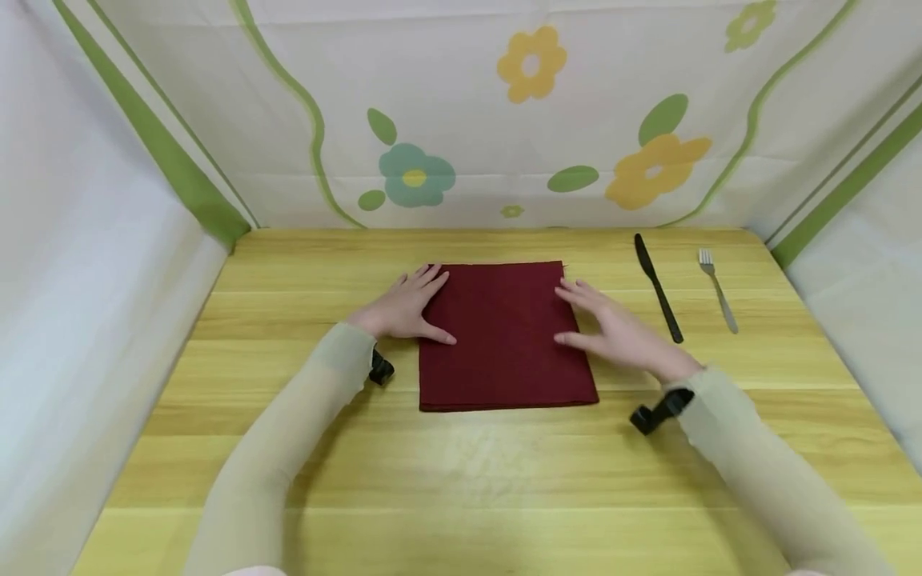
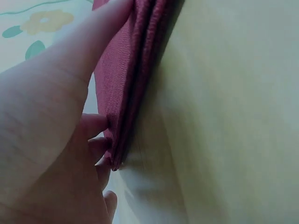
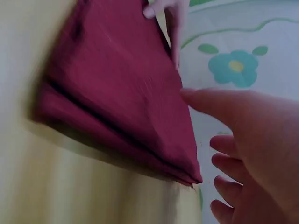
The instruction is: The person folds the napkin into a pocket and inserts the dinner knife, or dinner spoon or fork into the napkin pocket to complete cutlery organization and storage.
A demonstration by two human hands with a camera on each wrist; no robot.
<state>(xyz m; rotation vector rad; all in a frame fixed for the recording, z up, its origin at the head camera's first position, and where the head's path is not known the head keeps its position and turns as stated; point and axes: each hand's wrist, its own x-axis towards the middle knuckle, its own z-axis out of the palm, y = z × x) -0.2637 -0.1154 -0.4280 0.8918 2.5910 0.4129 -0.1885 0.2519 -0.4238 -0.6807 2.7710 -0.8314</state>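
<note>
While the folded napkin [image 1: 504, 336] lies square between them, left hand [image 1: 406, 308] and right hand [image 1: 612, 328] rest flat, fingers straight, on its opposite side edges.

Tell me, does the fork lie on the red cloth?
No, the fork lies on the bare table, right of the knife and apart from the cloth.

Knife [image 1: 657, 288] lies between napkin [image 1: 504, 336] and fork [image 1: 717, 290].
</note>
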